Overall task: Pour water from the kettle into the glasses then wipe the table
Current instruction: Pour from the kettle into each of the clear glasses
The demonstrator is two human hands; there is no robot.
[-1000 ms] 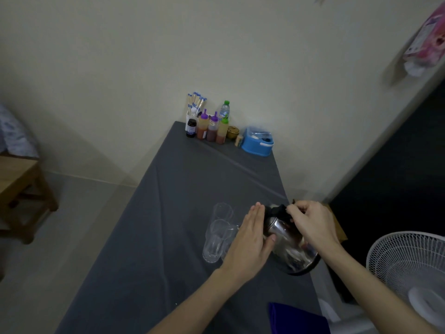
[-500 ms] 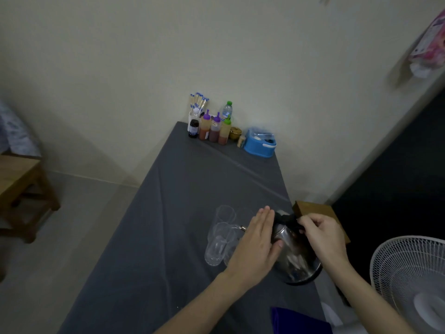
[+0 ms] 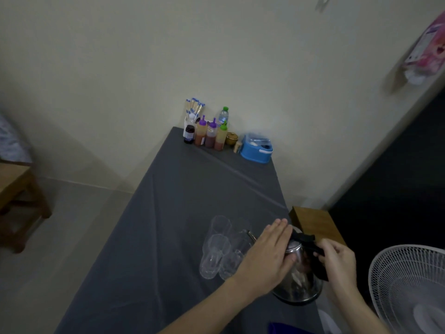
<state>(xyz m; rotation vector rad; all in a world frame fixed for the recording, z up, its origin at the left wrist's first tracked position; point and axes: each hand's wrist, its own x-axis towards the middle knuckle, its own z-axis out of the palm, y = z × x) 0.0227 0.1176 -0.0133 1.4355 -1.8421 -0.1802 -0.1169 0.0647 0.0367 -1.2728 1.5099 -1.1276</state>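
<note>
A steel kettle [image 3: 298,283] with a black handle stands near the right edge of the grey-clothed table [image 3: 168,225]. My right hand [image 3: 337,263] grips the black handle. My left hand [image 3: 267,259] lies flat against the kettle's left side, fingers together, pressing on it. Three clear empty glasses [image 3: 216,249] stand close together just left of the kettle, its spout near them. A blue cloth [image 3: 286,328] shows at the bottom edge.
At the table's far end stand sauce bottles [image 3: 209,135], a cup of sticks [image 3: 193,109], a water bottle [image 3: 224,114] and a blue box [image 3: 256,149]. A white fan [image 3: 409,288] is at right, a wooden stool [image 3: 315,224] behind the kettle, wooden furniture [image 3: 16,196] at left.
Both hands stay on the kettle. My right hand has slid a little further back along the handle, and the view has shifted slightly.
</note>
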